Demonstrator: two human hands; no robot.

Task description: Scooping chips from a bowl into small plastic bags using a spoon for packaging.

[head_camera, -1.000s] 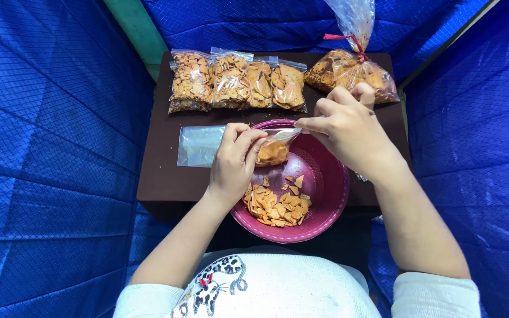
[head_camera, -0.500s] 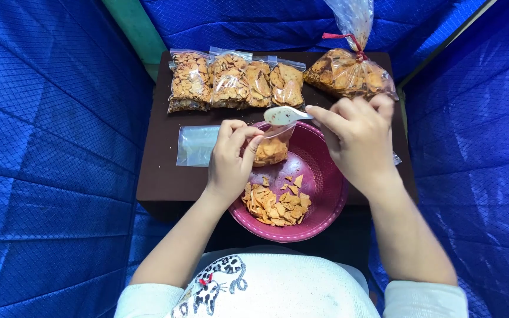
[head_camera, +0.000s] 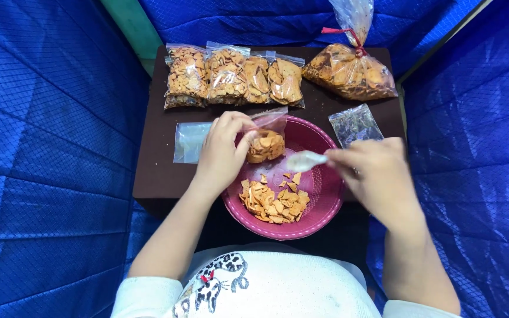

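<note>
Blue quilted padding (head_camera: 48, 159) fills both sides and the top of the frame, w/ a green strip (head_camera: 134, 29) at upper left. In the centre sits 1 dark brown table (head_camera: 160, 171), small, boxed in by the padding.

1 pink bowl (head_camera: 319, 206) at centre-bottom of the table, overhanging the near edge. A heap of orange chips (head_camera: 272, 200) lies in its lower left part, a few loose ones just above.

1 big tied bag of chips (head_camera: 349, 73) at upper right, clear plastic, red tie at the neck. 4 small filled bags (head_camera: 234, 76) in a row at upper centre, touching side by side (the two on the right overlap a bit). 2 empty flat bags: one (head_camera: 191, 141) left of the bowl, one (head_camera: 354, 123) right of it, just above the right hand.

Left hand (head_camera: 222, 153) at centre, fingers pinched on the mouth of 1 small part-filled bag (head_camera: 266, 144); the bag hangs over the upper left of the bowl, right beside the thumb and fingertips, opening towards the right.

Right hand (head_camera: 375, 176) at centre right, closed round the handle of 1 white spoon (head_camera: 304, 160). Spoon head points left, over the bowl's middle, near the bag mouth but apart from it; blurred, so can't tell if it's loaded.

White top w/ animal print (head_camera: 219, 282) at the bottom edge.
</note>
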